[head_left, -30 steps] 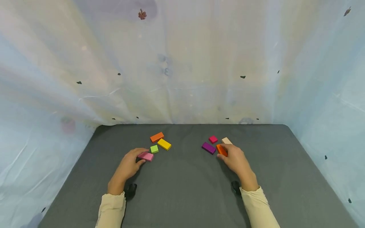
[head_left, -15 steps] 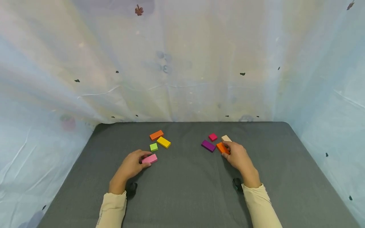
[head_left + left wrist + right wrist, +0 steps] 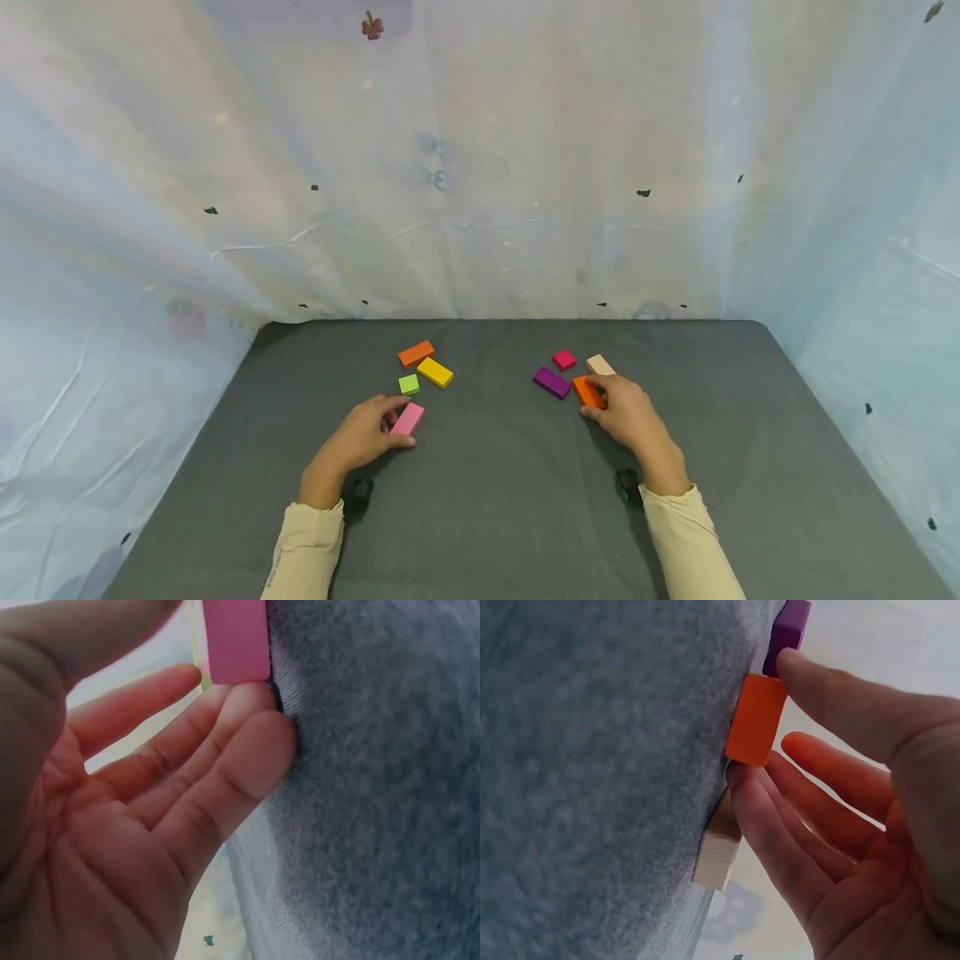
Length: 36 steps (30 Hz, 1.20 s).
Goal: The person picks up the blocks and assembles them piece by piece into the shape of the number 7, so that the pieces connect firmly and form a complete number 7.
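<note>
My left hand [image 3: 367, 433] bends its fingers and thumb about a pink block [image 3: 408, 419], fingertips at its far end and thumb by its near end. In the left wrist view the fingertips [image 3: 259, 750] meet the end of the pink block [image 3: 238, 641]. Over on the right, my right hand [image 3: 626, 412] holds an orange block [image 3: 587, 392] between thumb and fingers. The right wrist view has this orange block [image 3: 756, 720] flat on the cloth, the thumb at its upper end and fingers at its lower end. A pale wooden block [image 3: 720, 847] lies just beyond those fingers.
Beyond my left hand lie a green block [image 3: 408, 384], a yellow block [image 3: 435, 372] and another orange block [image 3: 416, 353]. A purple block [image 3: 552, 382] and a red block [image 3: 564, 359] sit left of my right hand. Patterned curtains surround the dark grey table [image 3: 487, 500].
My left hand has moved right and turned the pink block from lying nearly crosswise to slanting away from me. The right hand has closed in slightly around the orange block, which stays nearly in place.
</note>
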Available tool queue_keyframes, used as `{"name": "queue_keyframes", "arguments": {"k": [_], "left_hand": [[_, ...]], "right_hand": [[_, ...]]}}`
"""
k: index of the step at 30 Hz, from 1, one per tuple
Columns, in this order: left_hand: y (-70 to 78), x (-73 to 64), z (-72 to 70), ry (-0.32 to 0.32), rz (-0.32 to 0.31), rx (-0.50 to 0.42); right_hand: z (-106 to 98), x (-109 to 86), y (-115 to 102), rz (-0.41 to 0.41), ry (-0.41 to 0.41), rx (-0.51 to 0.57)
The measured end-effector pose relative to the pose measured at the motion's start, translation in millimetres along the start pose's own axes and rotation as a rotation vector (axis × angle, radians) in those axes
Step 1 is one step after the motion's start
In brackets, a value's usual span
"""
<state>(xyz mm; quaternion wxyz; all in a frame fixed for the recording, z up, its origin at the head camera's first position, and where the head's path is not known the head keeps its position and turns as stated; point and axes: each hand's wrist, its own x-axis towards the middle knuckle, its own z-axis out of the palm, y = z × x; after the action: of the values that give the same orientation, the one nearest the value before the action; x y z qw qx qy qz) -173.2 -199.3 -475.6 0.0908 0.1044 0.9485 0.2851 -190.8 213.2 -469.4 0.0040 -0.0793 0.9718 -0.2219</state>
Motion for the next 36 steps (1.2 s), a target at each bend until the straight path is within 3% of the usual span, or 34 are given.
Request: {"name": "queue_keyframes", "arguments": {"k": [6, 11, 18, 24, 36], "left_hand": [[-0.7, 0.7, 1.6, -0.018, 0.009, -0.007], [5.5, 2.0, 3.1, 0.019, 0.011, 0.019], [6.5, -3.4, 5.2, 0.003, -0.009, 0.006], [8.2, -2.1, 5.6, 0.055, 0.018, 0.011], [18.4, -3.2, 10.9, 0.096, 0.002, 0.033]], "right_hand": [[-1.8, 1.1, -1.3, 0.021, -0.056, 0.024], [-1.5, -1.2, 1.4, 0.028, -0.044, 0.024], [0.5, -4.3, 3.2, 0.02, -0.046, 0.005], [0.1, -5.4, 0.7, 0.028, -0.036, 0.019], [0.5, -5.8, 1.8, 0.011, -0.029, 0.025]]}}
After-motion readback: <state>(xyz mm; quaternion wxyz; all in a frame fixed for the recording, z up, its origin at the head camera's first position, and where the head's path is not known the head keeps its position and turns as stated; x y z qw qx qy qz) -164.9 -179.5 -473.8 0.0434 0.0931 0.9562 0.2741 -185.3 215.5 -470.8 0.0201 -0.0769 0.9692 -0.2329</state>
